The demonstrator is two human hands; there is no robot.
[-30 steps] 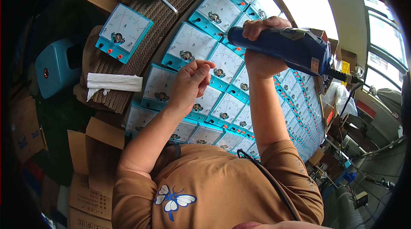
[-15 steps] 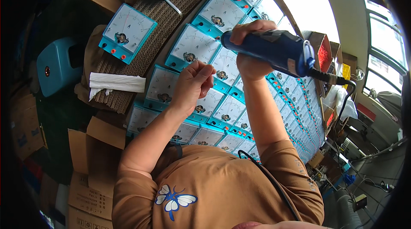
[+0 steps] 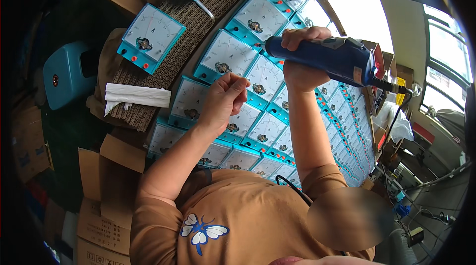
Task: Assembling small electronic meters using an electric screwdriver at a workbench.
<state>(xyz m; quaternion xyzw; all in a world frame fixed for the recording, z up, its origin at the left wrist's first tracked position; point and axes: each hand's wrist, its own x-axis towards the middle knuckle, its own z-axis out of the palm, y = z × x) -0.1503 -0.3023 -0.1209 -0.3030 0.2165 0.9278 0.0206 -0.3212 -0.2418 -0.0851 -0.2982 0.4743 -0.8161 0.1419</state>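
Right hand (image 3: 301, 74) grips a blue driver (image 3: 329, 59) over rows of meters (image 3: 264, 73); to its left, the left hand (image 3: 224, 100) curls, its contents impossible to tell.

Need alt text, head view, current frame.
Right hand grips a blue corded power tool pointed at teal and white dial meters packed in rows. The left hand, fingers curled, is over the meters nearby. Two more meters sit on corrugated cardboard at picture left.
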